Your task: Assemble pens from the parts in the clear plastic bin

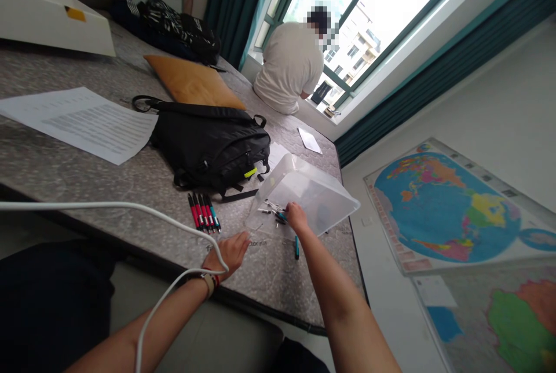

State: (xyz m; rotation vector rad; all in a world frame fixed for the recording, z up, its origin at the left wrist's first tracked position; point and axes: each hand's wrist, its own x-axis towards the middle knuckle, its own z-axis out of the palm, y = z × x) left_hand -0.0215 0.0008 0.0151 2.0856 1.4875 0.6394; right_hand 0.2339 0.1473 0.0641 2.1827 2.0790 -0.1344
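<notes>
My left hand (229,252) lies on the grey patterned mattress (260,269) with its fingers stretched out, holding nothing. A row of red and teal pens (203,213) lies just beyond it. My right hand (297,218) reaches into the mouth of a clear plastic box (324,193) tipped on its side. Its fingers are bent together at a heap of small dark, white and teal pen parts (278,215); what they pinch is mostly hidden. Near the right wrist, a single teal pen piece (297,247) rests on the mattress.
Beyond the pens sits a black backpack (212,144), with a brown envelope (195,82) behind it. A printed sheet (87,121) lies at left. A white cable (108,205) crosses over my left wrist. Another person (289,66) sits by the window. Maps (452,205) hang at right.
</notes>
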